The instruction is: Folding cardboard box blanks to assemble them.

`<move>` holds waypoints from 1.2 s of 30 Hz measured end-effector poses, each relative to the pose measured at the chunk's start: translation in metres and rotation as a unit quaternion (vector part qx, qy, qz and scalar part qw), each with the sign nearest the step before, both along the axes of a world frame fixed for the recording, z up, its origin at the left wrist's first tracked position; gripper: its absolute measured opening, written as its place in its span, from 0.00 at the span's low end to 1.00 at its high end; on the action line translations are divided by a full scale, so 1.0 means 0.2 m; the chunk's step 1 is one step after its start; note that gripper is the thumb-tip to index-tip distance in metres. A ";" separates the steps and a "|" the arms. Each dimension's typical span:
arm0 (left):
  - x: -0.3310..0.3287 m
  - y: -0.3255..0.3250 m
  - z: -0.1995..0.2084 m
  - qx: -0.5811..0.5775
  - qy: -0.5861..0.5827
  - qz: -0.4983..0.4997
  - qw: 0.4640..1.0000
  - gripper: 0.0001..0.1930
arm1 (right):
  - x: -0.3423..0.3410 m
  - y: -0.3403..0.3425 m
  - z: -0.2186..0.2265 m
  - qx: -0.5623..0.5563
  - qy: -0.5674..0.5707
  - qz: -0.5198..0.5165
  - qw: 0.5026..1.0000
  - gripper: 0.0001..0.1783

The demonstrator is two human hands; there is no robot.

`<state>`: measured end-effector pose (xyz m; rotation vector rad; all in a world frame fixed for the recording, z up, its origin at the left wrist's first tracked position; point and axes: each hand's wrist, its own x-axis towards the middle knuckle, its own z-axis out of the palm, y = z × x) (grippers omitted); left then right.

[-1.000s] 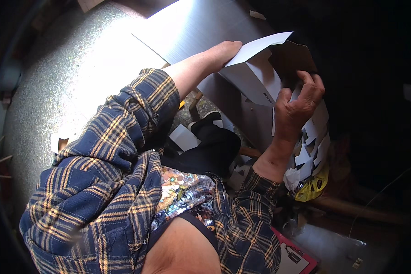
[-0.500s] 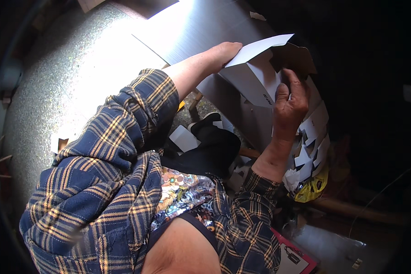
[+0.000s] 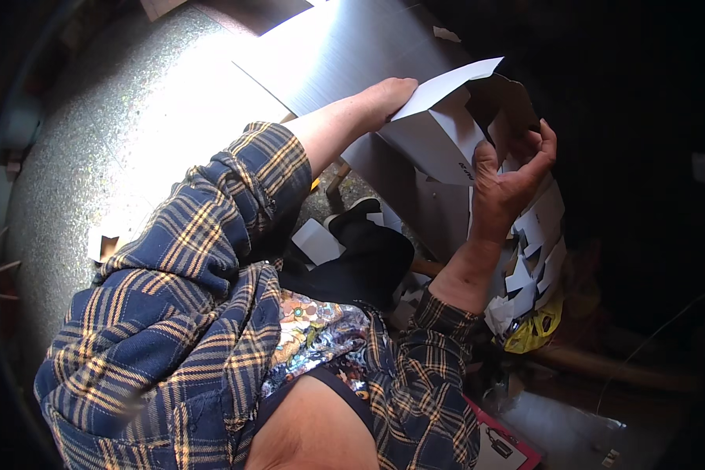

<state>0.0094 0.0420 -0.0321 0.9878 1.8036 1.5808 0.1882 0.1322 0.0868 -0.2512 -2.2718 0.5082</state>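
A folded cardboard box (image 3: 435,141), white outside with brown inner faces, stands with its flaps raised at the edge of the metal tabletop. My left hand (image 3: 393,95) grips it by the white flap on its left side; those fingers are mostly hidden behind the flap. At the box's right side is my right hand (image 3: 513,172), palm up and open. Its thumb points up beside the white panel, apart from the fingers, which curl near the brown flap (image 3: 513,106). Whether the fingertips touch the flap, I cannot tell.
The brushed metal tabletop (image 3: 313,59) extends to the far left. Several white cut cardboard pieces (image 3: 529,266) are stacked below my right hand, above a yellow plastic bag (image 3: 533,329). A pink-edged clipboard (image 3: 501,446) lies at lower right. White card (image 3: 318,241) lies near my shoe.
My right hand has opened wider and its fingers have moved right, toward the brown flap. My left hand keeps its hold on the white flap, and the box has barely shifted.
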 end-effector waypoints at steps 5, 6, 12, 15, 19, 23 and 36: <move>0.00 -0.02 0.01 0.005 -0.017 -0.001 1.000 0.17 | -0.02 -0.02 -0.02 -0.004 0.047 0.008 0.999 0.41; 0.01 -0.03 0.01 0.009 -0.031 0.001 0.999 0.17 | -0.02 -0.02 -0.02 -0.004 0.048 0.009 0.999 0.41; 0.00 0.07 0.08 -0.036 -0.053 0.115 0.991 0.21 | -0.04 0.09 -0.04 0.168 -0.025 0.039 0.985 0.19; 0.00 0.06 0.14 0.016 0.027 0.226 0.974 0.25 | -0.07 0.09 -0.05 0.141 -0.005 0.051 0.989 0.10; 0.00 -0.03 0.20 0.188 0.150 0.041 0.970 0.33 | -0.08 0.07 -0.11 0.044 -0.031 0.112 0.992 0.14; 0.10 -0.07 0.26 0.198 0.068 0.067 0.976 0.36 | -0.08 0.09 -0.18 0.031 -0.022 0.096 0.995 0.18; 0.18 -0.05 0.15 0.181 0.193 0.120 0.957 0.28 | 0.00 0.06 -0.32 0.153 -0.082 0.082 0.981 0.31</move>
